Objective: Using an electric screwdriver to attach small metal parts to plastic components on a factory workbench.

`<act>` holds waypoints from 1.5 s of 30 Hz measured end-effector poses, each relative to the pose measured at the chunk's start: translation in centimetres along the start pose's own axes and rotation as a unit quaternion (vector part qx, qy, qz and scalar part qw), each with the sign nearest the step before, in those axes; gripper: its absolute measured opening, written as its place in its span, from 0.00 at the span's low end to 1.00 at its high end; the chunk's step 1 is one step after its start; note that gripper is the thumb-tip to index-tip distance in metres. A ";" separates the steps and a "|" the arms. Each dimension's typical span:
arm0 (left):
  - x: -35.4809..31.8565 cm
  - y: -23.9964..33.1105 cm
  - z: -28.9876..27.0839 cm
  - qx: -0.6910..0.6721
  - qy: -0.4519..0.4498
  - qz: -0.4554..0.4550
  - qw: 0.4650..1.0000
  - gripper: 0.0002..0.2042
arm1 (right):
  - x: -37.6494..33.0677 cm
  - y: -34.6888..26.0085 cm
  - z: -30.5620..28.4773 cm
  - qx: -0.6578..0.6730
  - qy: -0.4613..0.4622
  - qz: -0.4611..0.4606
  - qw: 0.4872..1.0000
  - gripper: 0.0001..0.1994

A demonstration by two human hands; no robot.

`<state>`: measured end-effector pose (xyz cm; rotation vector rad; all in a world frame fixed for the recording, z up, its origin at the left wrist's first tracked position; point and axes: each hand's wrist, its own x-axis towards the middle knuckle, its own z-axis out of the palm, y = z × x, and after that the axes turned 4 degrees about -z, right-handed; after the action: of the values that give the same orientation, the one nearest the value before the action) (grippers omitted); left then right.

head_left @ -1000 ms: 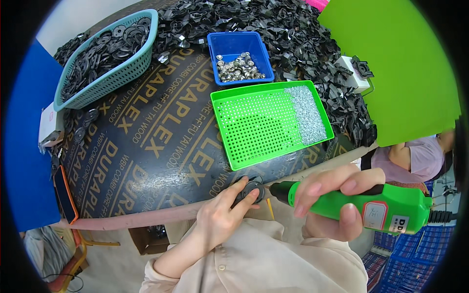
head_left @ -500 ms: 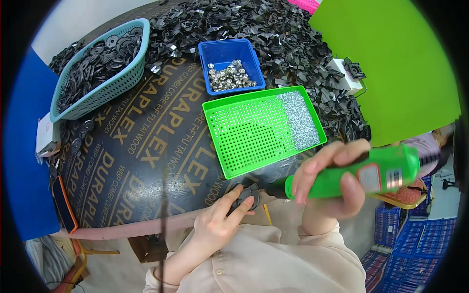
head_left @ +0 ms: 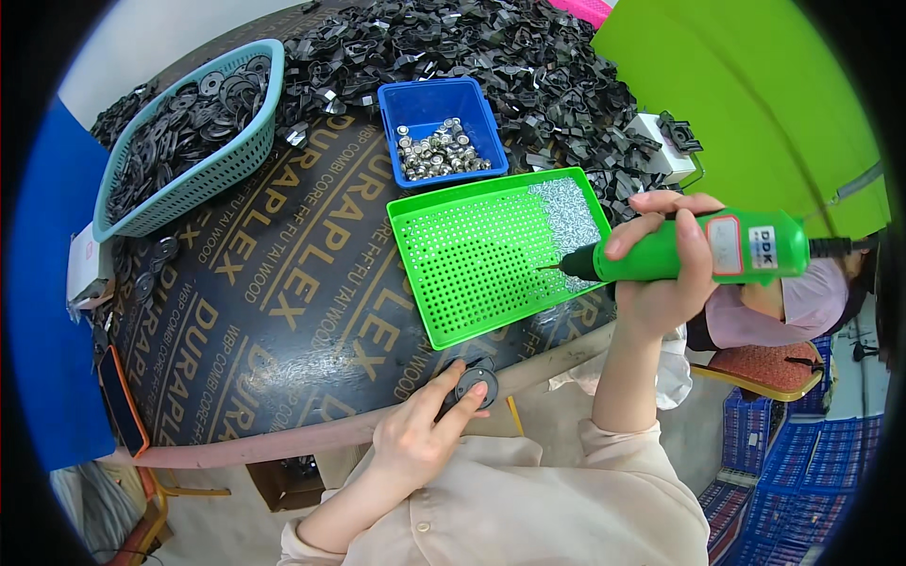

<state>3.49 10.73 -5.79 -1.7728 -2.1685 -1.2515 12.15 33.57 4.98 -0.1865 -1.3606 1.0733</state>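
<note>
My right hand [head_left: 675, 259] is wrapped round a green electric screwdriver [head_left: 731, 250]. Its black nose and thin bit point left, over the perforated green tray [head_left: 415, 304]. Small silver screws [head_left: 566, 212] are heaped along the right end of that tray; whether the bit carries one is too small to tell. At the table's front edge, my left hand [head_left: 420, 429] grips a round black plastic part [head_left: 475, 387] between thumb and fingers. The part lies just below the tray's near corner.
Behind the tray stands a blue bin [head_left: 439, 99] of round metal pieces. A teal basket [head_left: 203, 179] of black discs sits at the left. Black clip-like parts [head_left: 472, 42] are piled across the back. A small white box [head_left: 665, 151] is at the right, near another person [head_left: 788, 302].
The screwdriver has risen from the black part, moving up and away so its bit hangs over the tray. My left hand keeps the part in nearly the same place.
</note>
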 end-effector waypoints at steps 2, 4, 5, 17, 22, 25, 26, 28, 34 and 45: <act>0.0 -0.2 0.1 -0.001 0.004 0.006 1.000 0.17 | 0.0 0.3 0.1 -0.007 0.006 0.018 1.000 0.09; 0.1 -0.1 0.1 -0.006 0.002 0.003 1.000 0.17 | -0.1 0.5 0.0 -0.003 0.001 0.017 1.000 0.08; 0.1 -0.1 0.0 -0.011 0.000 0.000 1.000 0.17 | -0.1 0.5 0.0 -0.003 0.002 0.017 1.000 0.08; 0.0 -0.1 0.0 -0.020 -0.003 -0.004 1.000 0.17 | -0.2 0.5 0.5 -0.020 -0.033 0.011 0.999 0.08; -0.1 -0.1 0.0 -0.024 0.002 -0.017 1.000 0.18 | -0.2 -0.7 0.2 -0.017 -0.012 -0.005 1.000 0.11; 0.1 -0.1 -0.1 -0.036 0.001 -0.021 0.999 0.17 | -1.4 -4.4 0.1 0.110 -0.043 -0.008 0.993 0.13; 0.3 -0.1 -0.1 -0.044 0.002 -0.016 0.999 0.17 | -2.2 -5.6 0.0 0.147 -0.073 0.000 0.986 0.13; 0.4 0.1 -0.1 -0.041 0.002 -0.008 0.999 0.17 | -4.0 -7.2 -0.2 0.202 -0.139 0.018 0.969 0.14; 0.1 -0.1 0.1 -0.019 0.004 -0.006 1.000 0.16 | -7.2 -7.4 0.4 0.142 -0.180 0.082 0.970 0.14; 0.4 0.1 -0.1 -0.014 0.003 0.005 1.000 0.15 | -6.3 -7.0 0.6 0.124 -0.310 0.058 0.941 0.13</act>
<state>3.41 10.98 -5.50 -1.7860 -2.1475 -1.2900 16.21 25.06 5.40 0.2877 -1.7644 1.4658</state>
